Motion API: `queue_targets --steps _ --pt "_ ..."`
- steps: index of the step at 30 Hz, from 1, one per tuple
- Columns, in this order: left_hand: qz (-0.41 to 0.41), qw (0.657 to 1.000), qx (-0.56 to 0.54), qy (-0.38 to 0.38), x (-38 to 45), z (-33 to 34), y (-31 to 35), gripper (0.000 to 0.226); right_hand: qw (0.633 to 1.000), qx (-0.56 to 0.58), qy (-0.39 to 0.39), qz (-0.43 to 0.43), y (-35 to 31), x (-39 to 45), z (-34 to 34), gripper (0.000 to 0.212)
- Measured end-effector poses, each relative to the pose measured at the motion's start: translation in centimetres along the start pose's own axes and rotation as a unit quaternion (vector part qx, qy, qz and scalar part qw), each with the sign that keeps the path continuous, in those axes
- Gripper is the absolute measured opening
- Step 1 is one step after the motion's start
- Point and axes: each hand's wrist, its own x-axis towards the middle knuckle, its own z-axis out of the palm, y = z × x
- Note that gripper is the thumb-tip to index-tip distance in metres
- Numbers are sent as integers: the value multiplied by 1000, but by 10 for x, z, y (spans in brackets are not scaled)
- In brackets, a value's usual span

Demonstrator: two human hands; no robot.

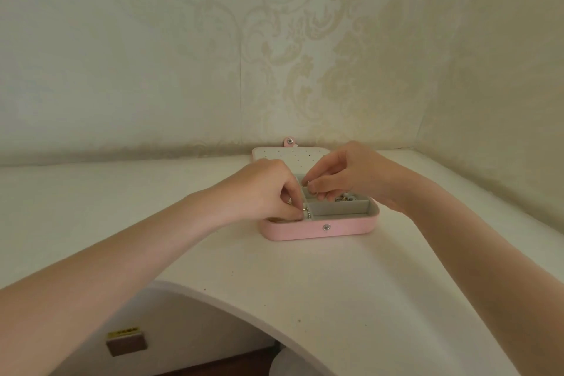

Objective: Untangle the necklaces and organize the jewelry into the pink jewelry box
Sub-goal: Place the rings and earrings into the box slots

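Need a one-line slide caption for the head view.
Both hands work over the open pink jewelry box on a white table: left hand and right hand each pinch small jewelry above its compartments.

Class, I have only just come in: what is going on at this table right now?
A person is sorting jewelry into an open pink jewelry box on a white table. The left hand pinches a small metal piece at the box's front-left corner. The right hand pinches another small piece above the grey compartments. A little heap of jewelry lies in a right-hand compartment. The lid lies open toward the wall.
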Motion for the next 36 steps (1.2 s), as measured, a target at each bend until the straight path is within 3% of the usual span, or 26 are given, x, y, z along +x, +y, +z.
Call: queue_targets --steps 3,8,13,22,36 --pt "-11 1000 6 -6 2 1 2 5 1000 -5 -2 4 3 -1 0 8" --pt "-84 987 -136 -18 0 -12 -3 7 1000 1 -23 7 6 -3 1 8" --pt "-149 974 -171 -19 -6 -20 -11 7 998 -19 -58 8 1 -1 5 11" --pt "-160 968 -195 -12 -9 -19 -4 9 997 -32 -70 11 -5 0 7 9" --pt "-160 966 -202 22 -6 -18 -9 13 952 -303 -11 -40 -13 10 25 12"
